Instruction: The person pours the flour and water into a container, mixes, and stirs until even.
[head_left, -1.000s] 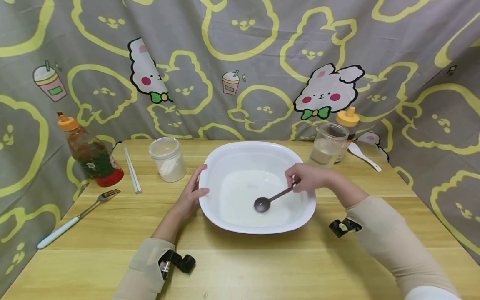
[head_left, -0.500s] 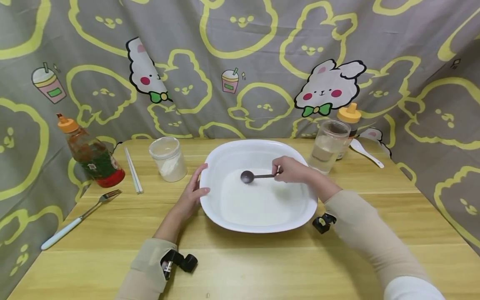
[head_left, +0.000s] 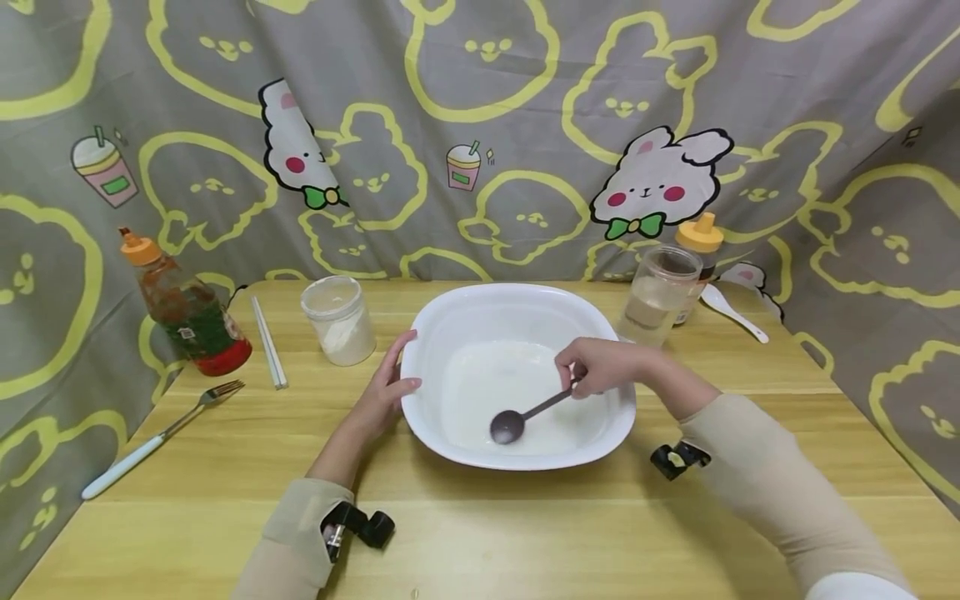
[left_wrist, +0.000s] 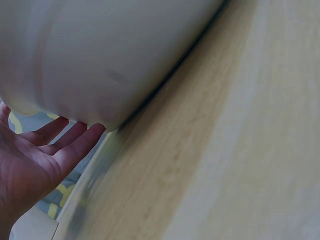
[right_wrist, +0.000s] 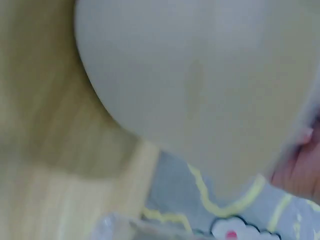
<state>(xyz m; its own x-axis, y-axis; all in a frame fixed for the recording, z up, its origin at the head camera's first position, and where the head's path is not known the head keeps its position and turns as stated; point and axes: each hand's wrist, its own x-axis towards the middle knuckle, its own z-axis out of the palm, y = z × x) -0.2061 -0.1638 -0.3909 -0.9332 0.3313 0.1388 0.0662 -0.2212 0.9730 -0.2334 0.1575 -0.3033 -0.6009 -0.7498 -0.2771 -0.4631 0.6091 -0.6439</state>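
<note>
Spoon (head_left: 516,422): dark, smooth, round-bowled; judged light and stiff, likely slippery when wet; best pinched by its handle; bowl located at 6 o'clock within basin (head_left: 517,462).
Basin: white, glossy, rounded oblong; milky liquid (head_left: 480,392) contained, so probably weighty and prone to slosh; best steadied by rim.
Left hand (head_left: 377,402): basin rim held at 9 o'clock.
Right hand (head_left: 603,367): spoon handle pinched, 3 o'clock.
Powder jar (head_left: 339,321): clear, cylindrical, 10 o'clock.
</note>
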